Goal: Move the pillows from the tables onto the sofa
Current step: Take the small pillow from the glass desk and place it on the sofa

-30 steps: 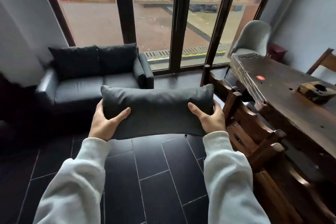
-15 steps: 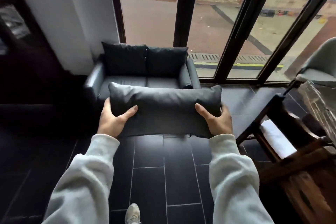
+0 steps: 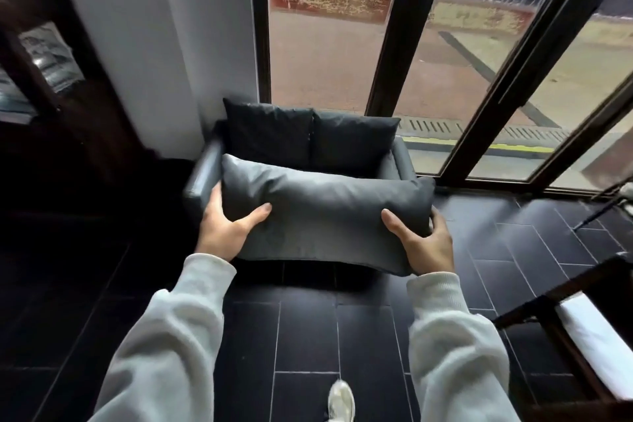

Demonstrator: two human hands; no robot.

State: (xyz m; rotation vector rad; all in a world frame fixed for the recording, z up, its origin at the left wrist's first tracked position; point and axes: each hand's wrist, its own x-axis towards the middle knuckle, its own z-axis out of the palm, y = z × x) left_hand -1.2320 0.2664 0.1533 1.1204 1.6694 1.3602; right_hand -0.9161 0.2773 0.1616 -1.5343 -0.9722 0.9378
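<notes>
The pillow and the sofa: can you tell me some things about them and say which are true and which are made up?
1. Both hands hold the grey pillow, the left hand at one end and the right hand at the other. True.
2. The pillow already lies on the sofa seat. False: it is in the air in front of the sofa, gripped by both hands.
3. Two dark back cushions stand side by side on the sofa. True.
4. The sofa stands in the middle of the room. False: it sits against the big windows and a white wall.
5. The floor is dark tile. True.
</notes>
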